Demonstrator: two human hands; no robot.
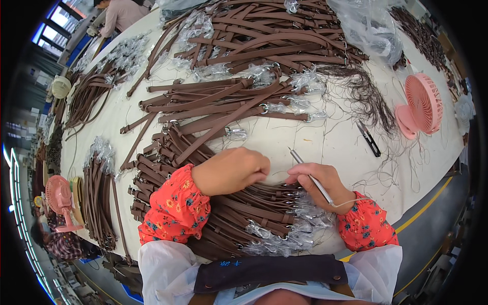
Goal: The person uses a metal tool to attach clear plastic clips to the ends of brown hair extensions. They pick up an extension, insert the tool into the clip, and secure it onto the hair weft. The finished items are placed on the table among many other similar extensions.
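My right hand grips a slim silver pen-shaped tool with a pale cord at its back end; the thin tip points up and away. Left of it, my left hand is closed, fingertips curled together; whatever they pinch is hidden. Both hands are over a row of brown straps. Metal clasps wrapped in clear plastic sit at the straps' right ends, close below my right hand. Beyond my left hand, more brown straps lie crosswise in a loose layer.
A large strap pile covers the far table. Black-handled thread snips, a tangle of dark threads and a pink fan are at right. Another strap bundle and pink fan are at left. A person sits far left.
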